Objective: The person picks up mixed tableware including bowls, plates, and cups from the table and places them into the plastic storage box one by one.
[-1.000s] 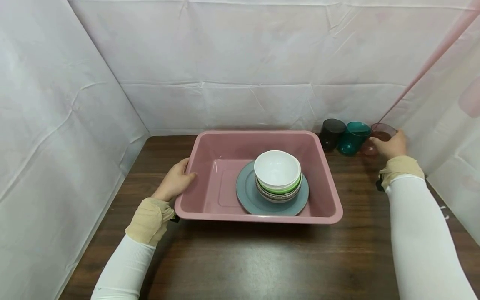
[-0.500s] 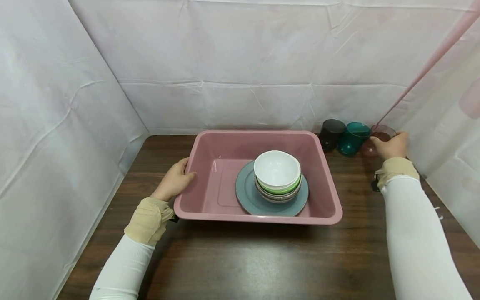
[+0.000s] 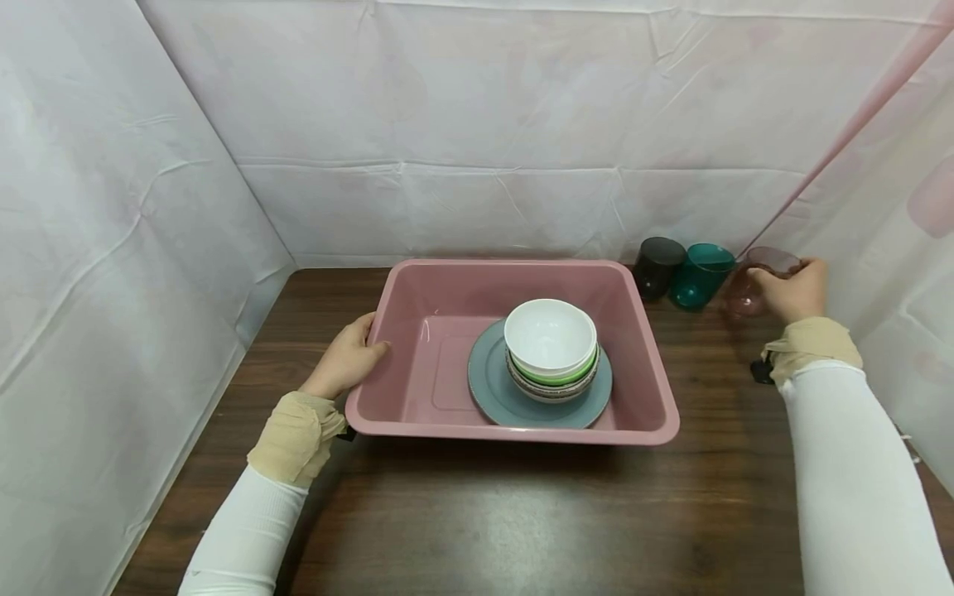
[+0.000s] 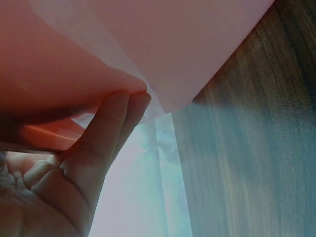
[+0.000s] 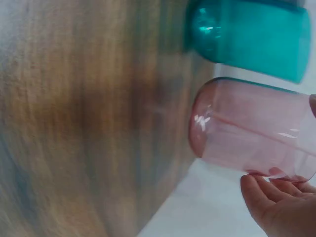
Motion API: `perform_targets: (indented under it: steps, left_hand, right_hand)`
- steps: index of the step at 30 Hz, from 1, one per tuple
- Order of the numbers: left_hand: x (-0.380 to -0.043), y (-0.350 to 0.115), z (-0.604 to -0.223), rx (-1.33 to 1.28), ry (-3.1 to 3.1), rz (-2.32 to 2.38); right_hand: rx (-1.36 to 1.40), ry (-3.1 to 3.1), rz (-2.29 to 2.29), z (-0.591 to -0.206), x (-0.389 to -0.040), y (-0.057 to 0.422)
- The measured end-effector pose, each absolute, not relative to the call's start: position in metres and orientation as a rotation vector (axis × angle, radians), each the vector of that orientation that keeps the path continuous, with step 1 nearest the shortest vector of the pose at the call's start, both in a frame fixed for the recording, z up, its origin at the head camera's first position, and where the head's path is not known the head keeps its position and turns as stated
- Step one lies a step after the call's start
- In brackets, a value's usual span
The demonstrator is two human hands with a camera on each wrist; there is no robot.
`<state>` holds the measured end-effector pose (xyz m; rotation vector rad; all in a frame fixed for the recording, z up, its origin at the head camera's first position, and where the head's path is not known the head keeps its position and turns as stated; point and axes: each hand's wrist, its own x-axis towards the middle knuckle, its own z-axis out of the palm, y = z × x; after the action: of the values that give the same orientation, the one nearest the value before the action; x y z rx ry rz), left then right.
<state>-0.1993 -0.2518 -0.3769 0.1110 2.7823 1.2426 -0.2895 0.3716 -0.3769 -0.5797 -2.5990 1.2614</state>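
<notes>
My left hand (image 3: pixel 344 358) grips the left wall of a pink plastic tub (image 3: pixel 514 434), thumb over the rim. In the left wrist view its fingers (image 4: pixel 106 121) lie against the tub's outer side. At the back right, my right hand (image 3: pixel 799 291) holds a clear pink tumbler (image 3: pixel 745 296) near its top. The right wrist view shows several fingertips (image 5: pixel 253 183) on one side of the tumbler (image 5: pixel 247 131) and a bit of the thumb on the other. A teal tumbler (image 3: pixel 697 280) stands just left of it, with a dark grey tumbler (image 3: pixel 657 269) beside that.
Inside the tub, on its right half, a stack of bowls topped by a white bowl (image 3: pixel 551 335) sits on a blue-grey plate (image 3: pixel 488 377). The dark wooden table (image 3: pixel 477 521) is bounded by white sheeting (image 3: pixel 484 207) at the back and both sides.
My right hand has shifted slightly right with the pink tumbler, which now stands a little apart from the teal one. My left hand and the tub look nearly unchanged.
</notes>
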Motion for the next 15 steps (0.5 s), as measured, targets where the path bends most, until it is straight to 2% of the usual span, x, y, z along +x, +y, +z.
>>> perform_targets:
  steps: [15]
  left_hand:
    - [-0.201, -0.252, -0.377, 0.122, 2.780, 1.240]
  right_hand:
    - [-0.286, -2.558, 1.240, -0.323, -0.260, 0.349]
